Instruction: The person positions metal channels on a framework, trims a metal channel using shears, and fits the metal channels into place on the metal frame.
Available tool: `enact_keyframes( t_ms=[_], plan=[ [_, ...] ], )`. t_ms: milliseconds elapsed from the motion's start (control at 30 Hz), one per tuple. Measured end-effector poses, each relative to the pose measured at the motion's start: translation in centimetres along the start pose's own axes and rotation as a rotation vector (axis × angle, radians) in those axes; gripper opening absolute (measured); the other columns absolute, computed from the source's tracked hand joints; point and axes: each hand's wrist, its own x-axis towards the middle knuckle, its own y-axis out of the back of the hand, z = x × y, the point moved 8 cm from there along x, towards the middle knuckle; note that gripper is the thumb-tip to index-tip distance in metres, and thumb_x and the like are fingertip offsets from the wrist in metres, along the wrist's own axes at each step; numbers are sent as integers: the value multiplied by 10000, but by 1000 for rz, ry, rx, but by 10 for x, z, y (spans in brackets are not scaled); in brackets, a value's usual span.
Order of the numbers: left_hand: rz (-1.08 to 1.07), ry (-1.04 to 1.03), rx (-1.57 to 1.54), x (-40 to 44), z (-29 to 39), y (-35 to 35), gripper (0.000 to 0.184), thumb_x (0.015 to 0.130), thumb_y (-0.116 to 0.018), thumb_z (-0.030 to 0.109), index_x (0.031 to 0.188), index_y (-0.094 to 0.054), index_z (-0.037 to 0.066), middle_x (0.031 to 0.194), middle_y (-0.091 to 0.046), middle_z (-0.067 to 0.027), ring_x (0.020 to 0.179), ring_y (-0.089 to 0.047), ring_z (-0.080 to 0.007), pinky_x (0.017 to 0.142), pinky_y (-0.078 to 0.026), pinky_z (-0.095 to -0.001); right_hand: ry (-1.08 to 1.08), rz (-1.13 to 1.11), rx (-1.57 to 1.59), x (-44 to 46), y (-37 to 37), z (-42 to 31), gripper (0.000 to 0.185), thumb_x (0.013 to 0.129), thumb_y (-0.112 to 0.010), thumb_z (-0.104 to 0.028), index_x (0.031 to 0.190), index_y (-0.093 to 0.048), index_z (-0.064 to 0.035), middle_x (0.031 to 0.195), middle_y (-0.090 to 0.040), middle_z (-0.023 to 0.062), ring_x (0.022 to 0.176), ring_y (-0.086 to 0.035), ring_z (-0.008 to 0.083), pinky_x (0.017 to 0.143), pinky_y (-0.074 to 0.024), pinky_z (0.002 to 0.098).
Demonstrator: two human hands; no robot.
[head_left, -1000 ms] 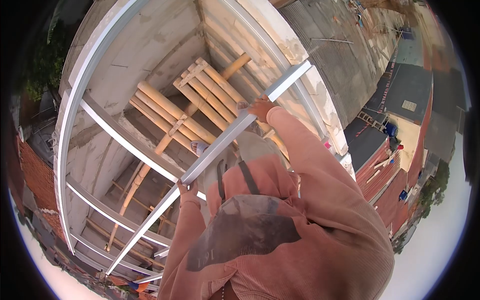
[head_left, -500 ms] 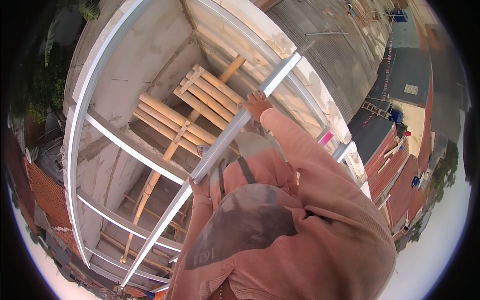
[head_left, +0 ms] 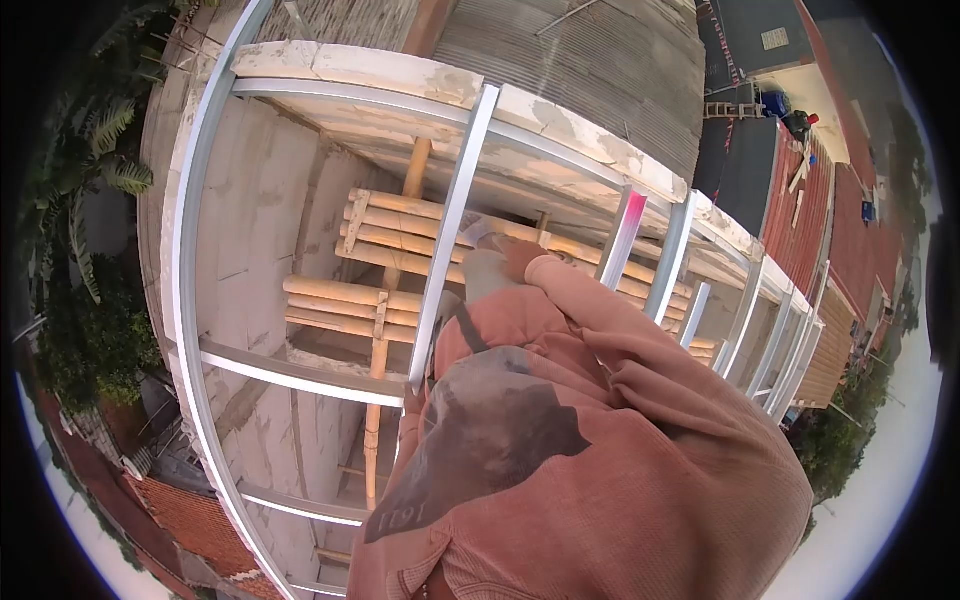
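Observation:
A long silver metal beam (head_left: 450, 215) runs down the middle of the head view, from the top of the wall to my body. My left hand (head_left: 412, 398) is at its lower part, where a cross beam (head_left: 300, 375) meets it; the fingers that show lie against the metal, and the sleeve covers part of the hand. My right hand (head_left: 518, 260) is off the beam, to its right, in front of my raised leg and near my foot. Its fingers are partly hidden, and I cannot make out anything in them.
Below the metal frame lies a platform of bamboo poles (head_left: 395, 235). A pink-marked metal piece (head_left: 625, 235) stands to my right among several more beams. The block wall's top (head_left: 400, 75) borders corrugated roofing (head_left: 580, 80). Deep drops open between the beams.
My right hand has let go of the beam and moved down beside my leg. The view has turned, so the beam stands more upright and more beams show at the right.

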Motion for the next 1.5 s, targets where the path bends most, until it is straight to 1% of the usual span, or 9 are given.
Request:
enact_keyframes(
  t_ms=[133, 300, 467, 667, 967, 1033, 1100, 1367, 1500],
  plan=[
    [18, -10, -10, 0, 3, -6, 345, 1007, -548, 292, 1257, -586, 56, 1185, -696, -95, 1117, -623, -317, 1148, -352, -468, -228, -121, 132, -12, -36, 68, 534, 924, -628, -435, 1348, -632, -111, 1298, -659, 223, 1234, -611, 407, 1046, -479, 492],
    [90, -19, -77, -9, -1, -24, 361, 1000, -551, 285, 1282, -567, 60, 1198, -688, -99, 1122, -622, -314, 1148, -351, -466, 19, -191, -2, 38, -109, 159, 489, 937, -617, -432, 1311, -655, -119, 1241, -687, 220, 1183, -649, 393, 1019, -505, 462],
    [193, -56, -76, -18, -12, -52, 381, 993, -555, 278, 1308, -548, 64, 1210, -681, -102, 1128, -620, -312, 1148, -350, -464, 65, -244, -239, 59, 3, 87, 485, 934, -630, -415, 1298, -655, -96, 1228, -693, 220, 1168, -659, 384, 1000, -514, 450],
    [456, -48, -267, -35, 10, -63, 408, 984, -559, 269, 1338, -525, 69, 1224, -672, -107, 1135, -618, -309, 1149, -350, -462, 546, -213, -594, 111, 81, -90, 461, 922, -670, -340, 1262, -649, -30, 1190, -706, 218, 1112, -686, 357, 951, -530, 427],
    [697, -16, -604, -52, 3, -62, 457, 971, -565, 257, 1384, -492, 76, 1246, -659, -113, 1145, -616, -304, 1149, -349, -458, 906, -629, -1153, 112, -65, -242, 482, 913, -708, -275, 1333, -602, -64, 1182, -714, 183, 1107, -691, 304, 949, -527, 413],
    [725, -14, -649, -56, 0, -62, 468, 968, -566, 254, 1394, -484, 78, 1251, -656, -114, 1147, -615, -303, 1149, -348, -457, 933, -708, -1087, 79, -109, -260, 629, 908, -732, -335, 1431, -509, -66, 1245, -680, 203, 1143, -668, 326, 967, -514, 425],
    [744, -11, -683, -59, -1, -59, 480, 965, -568, 251, 1404, -477, 79, 1256, -653, -116, 1149, -615, -302, 1149, -348, -456, 1168, -740, -1096, 96, -155, -255, 688, 879, -754, -330, 1451, -474, -69, 1254, -655, 253, 1074, -676, 402, 966, -500, 467],
    [775, -23, -786, -63, 2, -59, 530, 953, -573, 240, 1444, -447, 85, 1275, -641, -121, 1158, -612, -298, 1149, -347, -453, 1020, -805, -1431, 35, -222, -239, 701, 894, -707, -392, 1451, -449, -53, 1243, -646, 318, 1167, -615, 487, 974, -473, 506],
    [767, -16, -802, -58, 4, -64, 557, 947, -576, 234, 1465, -432, 89, 1285, -635, -124, 1162, -611, -296, 1149, -347, -451, 981, -810, -1336, 32, -218, -239, 662, 930, -668, -364, 1458, -441, -36, 1280, -615, 343, 1207, -587, 503, 1002, -460, 496]
  ],
)
